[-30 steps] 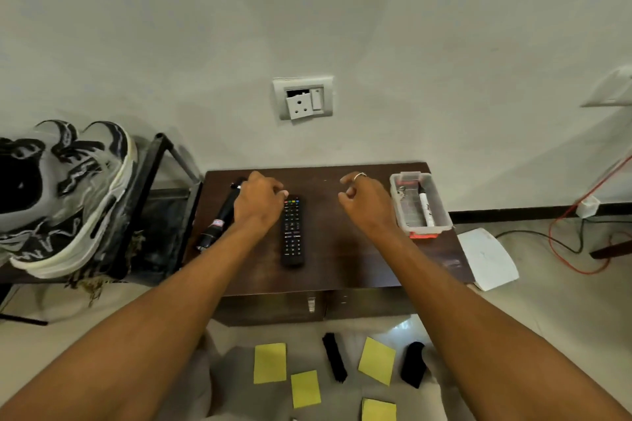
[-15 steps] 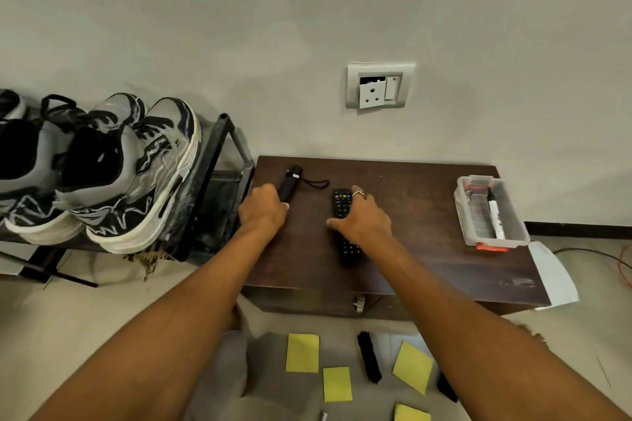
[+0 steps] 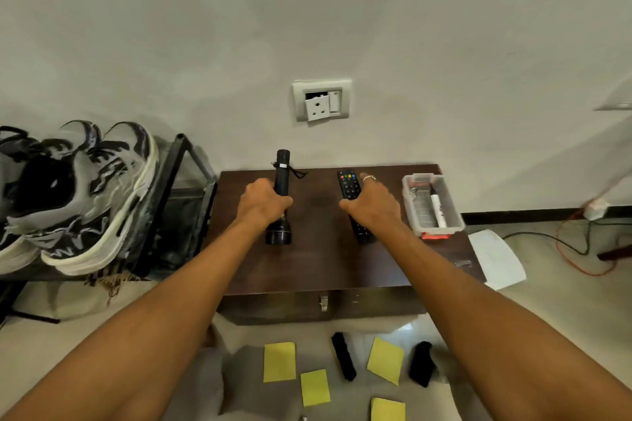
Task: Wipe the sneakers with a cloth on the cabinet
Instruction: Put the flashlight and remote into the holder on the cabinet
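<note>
A pair of grey, black and white sneakers [image 3: 78, 195] sits on a black metal rack [image 3: 186, 188] left of the dark brown cabinet [image 3: 318, 267]. My left hand [image 3: 261, 203] grips a black flashlight [image 3: 282, 178] held above the cabinet top. My right hand [image 3: 372, 203] holds a black TV remote [image 3: 349, 183] lifted over the cabinet. No cloth is visible on the cabinet.
A clear plastic tray [image 3: 432, 205] with a white marker stands at the cabinet's right end. White paper [image 3: 497, 258] lies on the floor beside it, red and black cables [image 3: 581, 243] further right. Yellow sticky notes [image 3: 278, 362] and black objects [image 3: 343, 355] lie on the floor.
Both hands took hold of their items and raised them off the cabinet top: the left with the flashlight, the right with the remote, now held further apart.
</note>
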Tool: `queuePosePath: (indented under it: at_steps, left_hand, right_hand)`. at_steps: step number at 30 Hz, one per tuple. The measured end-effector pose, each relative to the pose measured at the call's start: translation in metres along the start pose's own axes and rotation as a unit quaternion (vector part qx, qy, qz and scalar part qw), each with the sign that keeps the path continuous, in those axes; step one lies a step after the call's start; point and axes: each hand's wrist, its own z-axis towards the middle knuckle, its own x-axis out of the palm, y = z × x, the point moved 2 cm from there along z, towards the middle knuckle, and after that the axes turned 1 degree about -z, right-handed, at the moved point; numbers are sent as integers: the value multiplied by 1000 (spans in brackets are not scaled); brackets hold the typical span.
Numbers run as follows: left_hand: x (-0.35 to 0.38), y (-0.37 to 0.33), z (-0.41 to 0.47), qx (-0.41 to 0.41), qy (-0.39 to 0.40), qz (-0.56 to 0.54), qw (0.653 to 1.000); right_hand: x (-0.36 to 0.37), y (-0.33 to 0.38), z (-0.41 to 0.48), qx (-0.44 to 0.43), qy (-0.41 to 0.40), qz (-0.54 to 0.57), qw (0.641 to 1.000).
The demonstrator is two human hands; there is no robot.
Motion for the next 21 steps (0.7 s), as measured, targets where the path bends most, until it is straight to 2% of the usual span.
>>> queuePosePath:
  at_steps: [5, 11, 17, 21]
  left_hand:
    - [29, -78, -12, 64, 40, -146, 986]
    - [85, -162, -18, 112, 73, -269, 954]
    - [145, -208, -10, 128, 92, -307, 938]
    - [172, -213, -11, 143, 99, -274, 946]
  right_hand:
    - [-63, -40, 5, 7, -109, 95, 989]
    - [-109, -102, 20, 36, -199, 134, 970]
    - [-114, -147, 27, 35, -217, 150, 964]
    - [-101, -164, 31, 30, -217, 148, 964]
